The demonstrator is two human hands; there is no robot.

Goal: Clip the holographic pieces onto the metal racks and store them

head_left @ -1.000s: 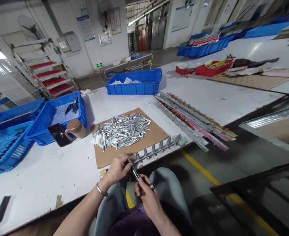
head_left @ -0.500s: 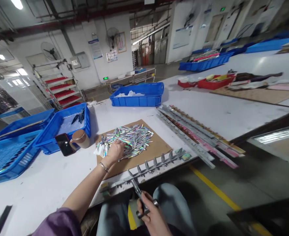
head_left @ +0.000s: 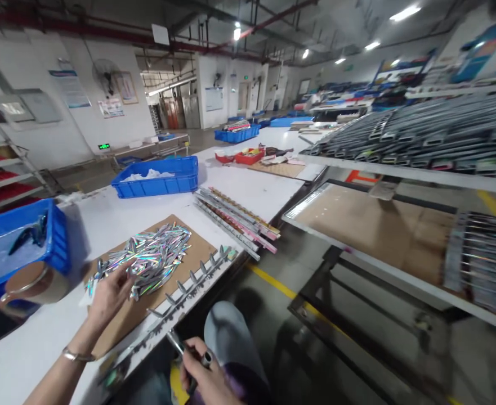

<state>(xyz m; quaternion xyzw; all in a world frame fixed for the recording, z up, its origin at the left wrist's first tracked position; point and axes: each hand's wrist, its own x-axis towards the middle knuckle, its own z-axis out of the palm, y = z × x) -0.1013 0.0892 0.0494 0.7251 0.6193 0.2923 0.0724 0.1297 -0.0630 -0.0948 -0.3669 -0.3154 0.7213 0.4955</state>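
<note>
The left hand (head_left: pixel 109 293) was laid on the near edge of the heap of holographic pieces (head_left: pixel 146 257), fingers curled around one or two of them, the heap being kept on the cardboard sheet (head_left: pixel 197 250) within easy reach. A pair of scissors (head_left: pixel 178 344) was gripped through the handles by the right hand (head_left: pixel 205 377), held low over the lap (blades pointing toward the spiked rail (head_left: pixel 188 280) at the table (head_left: pixel 104 219) edge), presumably ready for trimming.
</note>
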